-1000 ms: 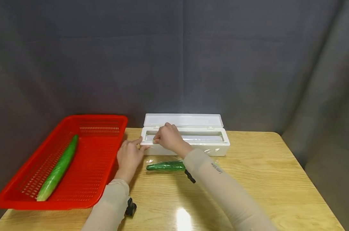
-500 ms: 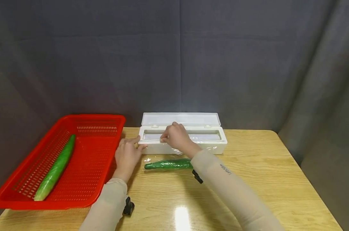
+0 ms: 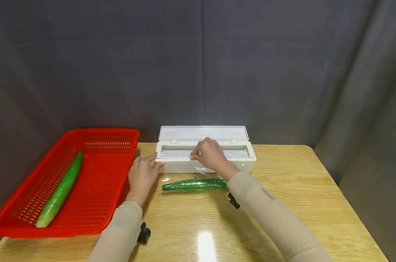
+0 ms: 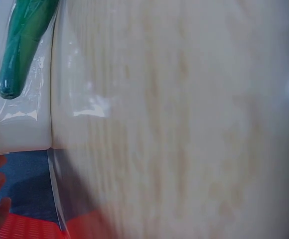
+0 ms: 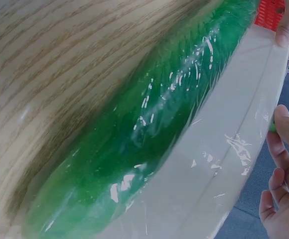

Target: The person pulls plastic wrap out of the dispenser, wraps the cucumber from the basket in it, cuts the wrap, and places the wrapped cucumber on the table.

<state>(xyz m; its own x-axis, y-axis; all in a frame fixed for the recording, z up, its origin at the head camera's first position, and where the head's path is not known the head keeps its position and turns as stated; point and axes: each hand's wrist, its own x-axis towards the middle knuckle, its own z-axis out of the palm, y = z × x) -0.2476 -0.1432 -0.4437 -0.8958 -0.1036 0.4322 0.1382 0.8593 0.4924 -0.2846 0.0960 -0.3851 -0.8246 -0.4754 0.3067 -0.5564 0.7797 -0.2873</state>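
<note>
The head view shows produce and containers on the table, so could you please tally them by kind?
Long green cucumbers: 2
Red slotted plastic basket: 1
White rectangular lidded box: 1
Total: 4

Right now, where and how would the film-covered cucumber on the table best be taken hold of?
Probably round its middle, coming from the person's near side: the cucumber is long and slim, lying lengthwise on the table. The white box stands just behind it, crowding the far side, and the right sleeve crosses near its right end.
</note>
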